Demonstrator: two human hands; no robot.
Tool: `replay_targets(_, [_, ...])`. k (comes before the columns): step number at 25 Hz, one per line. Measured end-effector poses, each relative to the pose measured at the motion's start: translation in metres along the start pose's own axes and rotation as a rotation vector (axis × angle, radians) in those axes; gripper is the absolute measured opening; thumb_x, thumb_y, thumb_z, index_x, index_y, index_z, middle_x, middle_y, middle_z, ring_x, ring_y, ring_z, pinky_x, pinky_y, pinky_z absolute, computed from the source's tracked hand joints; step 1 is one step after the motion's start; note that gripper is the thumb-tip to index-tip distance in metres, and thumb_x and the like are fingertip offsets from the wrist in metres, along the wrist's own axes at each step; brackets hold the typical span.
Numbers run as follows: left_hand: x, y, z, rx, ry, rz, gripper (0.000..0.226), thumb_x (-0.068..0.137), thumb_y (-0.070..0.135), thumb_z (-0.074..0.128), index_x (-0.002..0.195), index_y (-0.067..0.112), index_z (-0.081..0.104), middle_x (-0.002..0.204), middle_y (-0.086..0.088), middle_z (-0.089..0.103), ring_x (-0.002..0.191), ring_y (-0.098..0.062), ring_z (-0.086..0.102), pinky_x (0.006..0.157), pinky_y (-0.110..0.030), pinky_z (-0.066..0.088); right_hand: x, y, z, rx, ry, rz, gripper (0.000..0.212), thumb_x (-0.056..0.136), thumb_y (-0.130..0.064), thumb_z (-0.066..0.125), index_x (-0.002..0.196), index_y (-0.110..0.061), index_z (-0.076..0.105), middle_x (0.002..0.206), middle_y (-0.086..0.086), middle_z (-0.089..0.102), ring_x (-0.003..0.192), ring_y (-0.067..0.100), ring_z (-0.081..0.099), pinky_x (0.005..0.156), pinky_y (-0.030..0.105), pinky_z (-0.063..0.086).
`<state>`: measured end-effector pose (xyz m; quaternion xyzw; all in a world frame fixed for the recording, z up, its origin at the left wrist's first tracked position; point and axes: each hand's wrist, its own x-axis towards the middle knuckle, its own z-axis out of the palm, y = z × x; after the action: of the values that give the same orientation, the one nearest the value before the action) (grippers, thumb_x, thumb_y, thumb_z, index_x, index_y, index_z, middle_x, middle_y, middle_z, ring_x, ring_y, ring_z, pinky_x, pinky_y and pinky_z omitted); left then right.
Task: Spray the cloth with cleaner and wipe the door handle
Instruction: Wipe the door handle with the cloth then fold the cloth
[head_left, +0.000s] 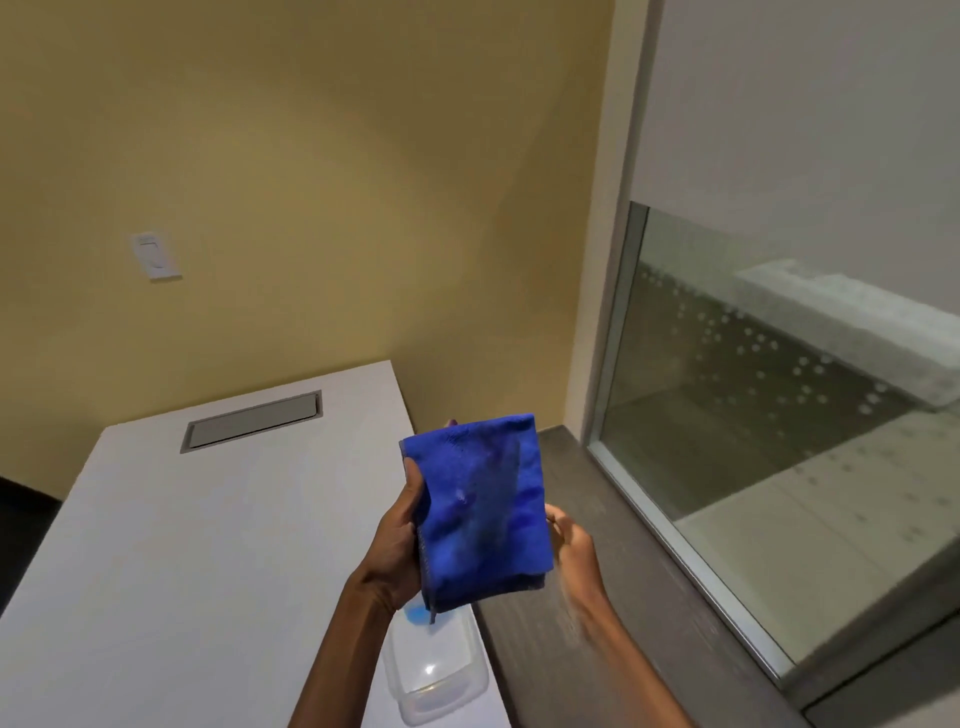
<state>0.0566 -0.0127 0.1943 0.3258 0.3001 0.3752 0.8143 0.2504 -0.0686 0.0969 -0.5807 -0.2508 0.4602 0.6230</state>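
A folded blue cloth (480, 512) is held upright in front of me, above the right end of a white table (182, 545). My left hand (397, 540) grips its left edge, thumb on the front. My right hand (569, 545) holds its right edge from behind, slightly blurred. Below the cloth a clear plastic spray bottle (434, 670) with a blue cap lies on the table, partly hidden by my left forearm. No door handle is in view.
The table has a grey recessed hatch (253, 422) near its far end. A dark wooden sill (613, 597) runs along the right, under a window (779, 415) with a lowered blind. A yellow wall with a white switch (155, 255) stands behind.
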Motion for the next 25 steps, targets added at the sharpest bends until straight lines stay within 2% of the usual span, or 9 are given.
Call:
replay_targets(2, [0.004, -0.009, 0.027, 0.026, -0.042, -0.034, 0.055, 0.088, 0.057, 0.05, 0.119, 0.019, 0.074, 0.104, -0.013, 0.079, 0.088, -0.029, 0.077, 0.069, -0.04, 0.065, -0.016, -0.037, -0.027, -0.006, -0.05, -0.114, 0.034, 0.104, -0.039, 0.046, 0.118, -0.023, 0.073, 0.112, 0.004, 0.078, 0.108, 0.028, 0.072, 0.09, 0.04, 0.057])
replay_targets(4, [0.004, -0.018, 0.059, 0.074, -0.126, -0.086, 0.055, 0.091, 0.062, 0.048, 0.114, 0.025, 0.081, 0.116, -0.011, 0.078, 0.101, -0.029, 0.077, 0.077, -0.042, 0.064, -0.031, -0.07, -0.056, 0.055, -0.074, -0.205, 0.044, 0.103, -0.05, 0.046, 0.124, -0.02, 0.071, 0.119, 0.009, 0.075, 0.111, 0.027, 0.07, 0.096, 0.043, 0.054])
replay_targets(6, [0.004, -0.027, 0.084, 0.101, -0.213, -0.138, 0.064, 0.093, 0.07, 0.047, 0.123, 0.022, 0.077, 0.129, -0.013, 0.073, 0.114, -0.032, 0.072, 0.087, -0.045, 0.062, -0.047, -0.101, -0.078, 0.15, -0.105, -0.245, 0.049, 0.103, -0.054, 0.043, 0.121, -0.017, 0.072, 0.119, 0.007, 0.075, 0.108, 0.023, 0.07, 0.091, 0.037, 0.055])
replay_targets(8, [0.001, -0.04, 0.118, 0.106, -0.329, -0.175, 0.074, 0.085, 0.074, 0.059, 0.13, 0.017, 0.072, 0.135, -0.017, 0.068, 0.119, -0.034, 0.069, 0.093, -0.047, 0.061, -0.068, -0.126, -0.104, 0.245, -0.117, -0.269, 0.051, 0.104, -0.054, 0.044, 0.115, -0.014, 0.072, 0.11, 0.007, 0.075, 0.101, 0.021, 0.07, 0.082, 0.034, 0.058])
replay_targets(11, [-0.002, -0.064, 0.164, 0.087, -0.456, -0.21, 0.091, 0.072, 0.071, 0.078, 0.139, 0.011, 0.065, 0.144, -0.02, 0.061, 0.129, -0.037, 0.061, 0.102, -0.051, 0.057, -0.095, -0.147, -0.145, 0.296, -0.041, -0.348, 0.051, 0.098, -0.046, 0.06, 0.117, 0.001, 0.066, 0.11, 0.019, 0.071, 0.099, 0.033, 0.065, 0.083, 0.047, 0.057])
replay_targets(16, [-0.007, -0.108, 0.224, 0.08, -0.624, -0.336, 0.076, 0.093, 0.065, 0.056, 0.144, 0.008, 0.059, 0.151, -0.018, 0.056, 0.136, -0.034, 0.057, 0.106, -0.046, 0.054, -0.141, -0.156, -0.214, 0.303, 0.102, -0.46, 0.037, 0.094, -0.037, 0.069, 0.109, -0.003, 0.071, 0.102, 0.014, 0.076, 0.085, 0.024, 0.072, 0.073, 0.036, 0.06])
replay_targets(21, [-0.018, -0.155, 0.278, 0.055, -0.777, -0.446, 0.072, 0.1, 0.059, 0.051, 0.149, 0.006, 0.053, 0.154, -0.019, 0.051, 0.141, -0.034, 0.051, 0.108, -0.046, 0.052, -0.188, -0.157, -0.276, 0.335, 0.195, -0.52, 0.028, 0.094, -0.032, 0.067, 0.103, -0.006, 0.073, 0.098, 0.011, 0.078, 0.081, 0.02, 0.074, 0.068, 0.031, 0.06])
replay_targets(23, [-0.023, -0.173, 0.299, 0.032, -0.836, -0.507, 0.072, 0.104, 0.058, 0.044, 0.151, 0.004, 0.048, 0.155, -0.019, 0.05, 0.143, -0.034, 0.049, 0.111, -0.047, 0.049, -0.205, -0.159, -0.299, 0.335, 0.216, -0.53, 0.029, 0.092, -0.036, 0.07, 0.1, -0.009, 0.073, 0.095, 0.008, 0.078, 0.079, 0.018, 0.073, 0.066, 0.03, 0.059])
replay_targets(25, [-0.029, -0.19, 0.32, -0.001, -0.912, -0.576, 0.071, 0.107, 0.058, 0.034, 0.152, 0.004, 0.047, 0.156, -0.019, 0.049, 0.144, -0.034, 0.048, 0.116, -0.048, 0.045, -0.221, -0.162, -0.322, 0.363, 0.226, -0.529, 0.04, 0.086, -0.043, 0.075, 0.106, -0.008, 0.073, 0.102, 0.011, 0.077, 0.086, 0.023, 0.073, 0.072, 0.034, 0.06])
